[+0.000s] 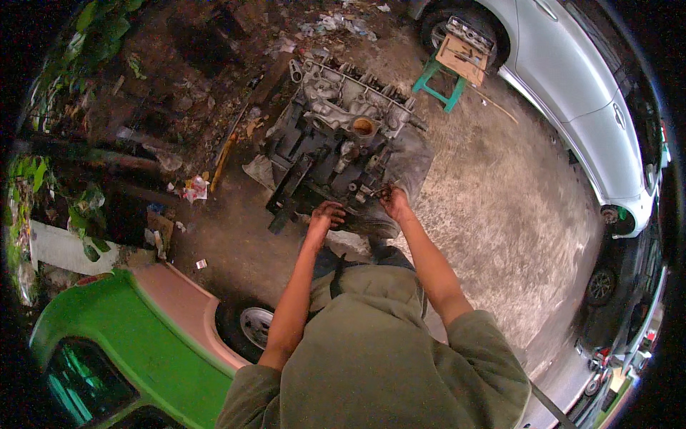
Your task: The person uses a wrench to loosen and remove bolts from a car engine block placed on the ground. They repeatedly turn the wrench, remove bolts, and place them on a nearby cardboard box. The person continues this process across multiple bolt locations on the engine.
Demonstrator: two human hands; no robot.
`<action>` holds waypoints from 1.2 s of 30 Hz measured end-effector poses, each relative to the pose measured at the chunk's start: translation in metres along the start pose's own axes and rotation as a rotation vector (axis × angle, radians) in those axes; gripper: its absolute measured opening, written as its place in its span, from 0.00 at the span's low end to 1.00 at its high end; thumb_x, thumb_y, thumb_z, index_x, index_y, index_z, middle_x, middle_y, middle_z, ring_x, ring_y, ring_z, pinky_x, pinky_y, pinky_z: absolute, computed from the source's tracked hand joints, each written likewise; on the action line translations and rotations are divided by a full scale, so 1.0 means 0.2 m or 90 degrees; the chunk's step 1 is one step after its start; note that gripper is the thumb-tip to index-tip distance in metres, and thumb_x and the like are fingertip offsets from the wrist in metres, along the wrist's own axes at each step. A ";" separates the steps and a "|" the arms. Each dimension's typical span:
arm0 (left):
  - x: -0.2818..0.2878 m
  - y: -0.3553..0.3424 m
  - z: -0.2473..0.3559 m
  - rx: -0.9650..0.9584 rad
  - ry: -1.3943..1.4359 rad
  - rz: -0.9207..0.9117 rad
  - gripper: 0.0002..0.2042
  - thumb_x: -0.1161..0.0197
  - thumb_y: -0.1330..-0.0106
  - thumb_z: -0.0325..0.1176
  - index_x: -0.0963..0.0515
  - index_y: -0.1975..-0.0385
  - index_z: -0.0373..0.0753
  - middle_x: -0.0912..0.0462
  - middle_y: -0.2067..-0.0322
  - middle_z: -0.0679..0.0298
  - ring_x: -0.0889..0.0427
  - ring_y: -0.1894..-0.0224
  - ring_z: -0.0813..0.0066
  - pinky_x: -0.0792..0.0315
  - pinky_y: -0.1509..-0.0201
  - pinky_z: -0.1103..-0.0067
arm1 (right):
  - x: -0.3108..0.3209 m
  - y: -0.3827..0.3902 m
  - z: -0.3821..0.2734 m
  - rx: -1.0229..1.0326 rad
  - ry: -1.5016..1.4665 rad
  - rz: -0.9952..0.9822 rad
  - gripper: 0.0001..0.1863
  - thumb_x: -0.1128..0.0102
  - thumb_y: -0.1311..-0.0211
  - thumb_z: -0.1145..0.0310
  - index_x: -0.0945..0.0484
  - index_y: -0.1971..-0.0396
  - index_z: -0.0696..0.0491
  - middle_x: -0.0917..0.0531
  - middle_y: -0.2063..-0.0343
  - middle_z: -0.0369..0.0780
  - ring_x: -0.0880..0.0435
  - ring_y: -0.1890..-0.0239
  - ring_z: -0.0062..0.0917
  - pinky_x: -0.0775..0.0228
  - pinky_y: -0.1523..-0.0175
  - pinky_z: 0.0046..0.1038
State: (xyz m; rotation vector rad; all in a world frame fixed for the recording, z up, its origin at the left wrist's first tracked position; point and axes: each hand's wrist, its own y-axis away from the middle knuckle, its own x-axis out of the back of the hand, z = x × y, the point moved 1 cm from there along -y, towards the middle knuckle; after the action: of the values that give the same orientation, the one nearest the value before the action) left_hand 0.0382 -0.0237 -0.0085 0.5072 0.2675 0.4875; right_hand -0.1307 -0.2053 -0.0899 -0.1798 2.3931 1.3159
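In front of me stands a greasy engine block [343,161] with its top uncovered and its metal parts bare. An orange-brown round opening [364,126] shows on its upper side. My left hand [329,213] is at the near edge of the engine, fingers bent but apart, with no held thing visible. At the near right corner, my right hand [391,201] has its fingers drawn together beside small metal fittings. What lies between those fingers is too small to make out. Dark grime covers the fingertips of both hands.
A green stool [439,84] with a wooden board [462,58] carries metal parts, next to a silver car [557,71]. A green car body [153,336] is at the lower left, near a wheel [255,325]. Litter and a yellowish stick [224,161] lie left of the engine.
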 end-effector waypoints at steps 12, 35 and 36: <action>0.01 -0.01 0.10 0.016 -0.011 -0.017 0.13 0.49 0.31 0.42 0.24 0.58 0.40 0.17 0.67 0.64 0.19 0.70 0.76 0.29 0.64 0.77 | 0.02 -0.06 0.07 0.032 0.043 -0.029 0.08 0.57 0.31 0.66 0.30 0.59 0.51 0.24 0.77 0.40 0.26 0.77 0.29 0.32 0.72 0.30; -0.07 0.01 -0.04 0.054 0.029 -0.005 0.14 0.47 0.31 0.44 0.23 0.57 0.40 0.17 0.68 0.63 0.19 0.70 0.75 0.28 0.64 0.76 | 0.05 0.55 0.18 0.532 1.219 -0.204 0.26 0.47 0.49 0.79 0.38 0.47 0.63 0.28 0.53 0.55 0.27 0.50 0.50 0.32 0.47 0.42; -0.08 0.01 -0.04 0.048 0.032 -0.005 0.14 0.47 0.31 0.44 0.23 0.57 0.40 0.17 0.68 0.63 0.19 0.70 0.75 0.28 0.64 0.75 | 0.06 0.54 0.17 0.576 1.149 -0.192 0.23 0.47 0.47 0.78 0.37 0.49 0.63 0.27 0.55 0.55 0.27 0.52 0.50 0.32 0.49 0.42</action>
State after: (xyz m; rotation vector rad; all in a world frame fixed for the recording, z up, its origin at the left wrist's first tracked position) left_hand 0.0208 -0.0268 -0.0123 0.5670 0.3363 0.4840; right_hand -0.1644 -0.1165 -0.0265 -1.9339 3.5370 -0.6950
